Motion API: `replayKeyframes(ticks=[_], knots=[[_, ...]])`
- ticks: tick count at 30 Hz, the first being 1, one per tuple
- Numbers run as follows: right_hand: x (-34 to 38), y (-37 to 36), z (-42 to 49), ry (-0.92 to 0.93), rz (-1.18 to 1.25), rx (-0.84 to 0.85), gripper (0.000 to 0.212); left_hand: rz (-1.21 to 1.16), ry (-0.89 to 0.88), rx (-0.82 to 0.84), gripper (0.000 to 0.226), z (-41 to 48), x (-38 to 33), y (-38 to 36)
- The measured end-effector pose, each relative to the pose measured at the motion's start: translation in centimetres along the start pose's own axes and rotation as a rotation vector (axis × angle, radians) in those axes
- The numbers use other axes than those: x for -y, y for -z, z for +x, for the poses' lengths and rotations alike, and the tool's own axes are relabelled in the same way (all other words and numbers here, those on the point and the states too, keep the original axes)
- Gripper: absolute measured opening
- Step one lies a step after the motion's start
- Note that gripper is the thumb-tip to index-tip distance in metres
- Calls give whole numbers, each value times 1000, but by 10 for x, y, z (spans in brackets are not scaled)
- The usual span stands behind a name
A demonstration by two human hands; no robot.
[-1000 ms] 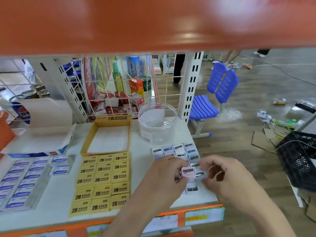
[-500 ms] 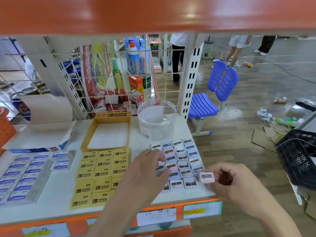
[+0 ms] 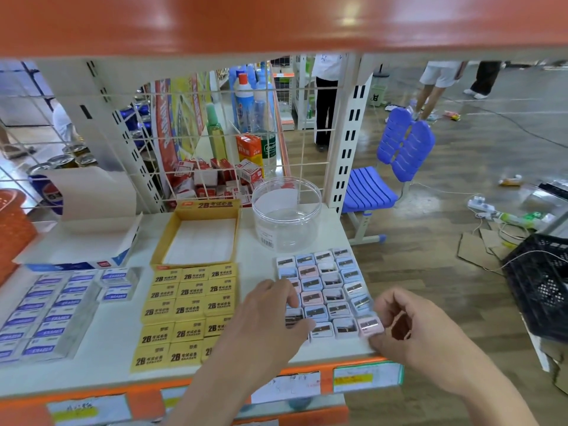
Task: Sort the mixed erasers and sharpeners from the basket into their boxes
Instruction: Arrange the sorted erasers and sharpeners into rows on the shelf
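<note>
Several small pastel sharpeners [image 3: 322,281] lie in a tight grid at the right end of the white shelf [image 3: 107,358]. My right hand [image 3: 408,324] pinches a pink sharpener [image 3: 370,325] at the grid's front right corner, touching the shelf. My left hand [image 3: 270,318] rests flat on the grid's left edge, holding nothing. Yellow 2B erasers [image 3: 187,312] lie in rows in front of their empty yellow box [image 3: 199,238]. Blue-and-white erasers [image 3: 46,312] lie in rows at the left, in front of an open white box [image 3: 80,238].
An empty clear round tub [image 3: 285,213] stands behind the sharpeners. An orange basket [image 3: 12,222] sits at the far left. A wire grid [image 3: 215,133] backs the shelf, and an orange shelf [image 3: 276,23] hangs overhead. A blue chair [image 3: 390,173] and a black crate [image 3: 544,278] stand on the floor.
My right hand has carried the pink sharpener from above the grid's middle out to the right and set it down at the front right corner. My left hand slid to the grid's left edge.
</note>
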State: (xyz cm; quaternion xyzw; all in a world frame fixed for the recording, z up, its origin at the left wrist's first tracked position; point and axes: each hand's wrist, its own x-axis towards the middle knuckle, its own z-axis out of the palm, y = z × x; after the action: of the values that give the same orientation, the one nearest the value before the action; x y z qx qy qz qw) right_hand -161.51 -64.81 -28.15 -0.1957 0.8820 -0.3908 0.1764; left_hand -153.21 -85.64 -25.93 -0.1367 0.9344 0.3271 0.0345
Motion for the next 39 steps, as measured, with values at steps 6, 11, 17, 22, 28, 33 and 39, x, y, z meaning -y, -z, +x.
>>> replayKeyframes(ticks=[6, 11, 17, 22, 28, 33, 39], knots=[[9, -1, 0, 1, -68, -7, 37, -13, 9, 11, 19, 2, 5, 1], [9, -1, 2, 1, -92, -9, 32, -12, -4, 17, 18, 3, 7, 1], [13, 0, 0, -8, -95, -19, 24, -7, -42, -29, 17, 2, 9, 2], [33, -11, 9, 126, -214, -238, 33, 94, -126, -204, 24, 1, 13, 16], [112, -70, 37, 455, -315, -195, 34, 260, -95, -374, 39, -18, 53, 50], [191, -130, 52, 657, -344, 42, 37, 225, 46, -575, 38, -54, 119, 101], [291, -204, 69, 815, -404, 119, 39, 234, 197, -760, 39, -104, 214, 182]])
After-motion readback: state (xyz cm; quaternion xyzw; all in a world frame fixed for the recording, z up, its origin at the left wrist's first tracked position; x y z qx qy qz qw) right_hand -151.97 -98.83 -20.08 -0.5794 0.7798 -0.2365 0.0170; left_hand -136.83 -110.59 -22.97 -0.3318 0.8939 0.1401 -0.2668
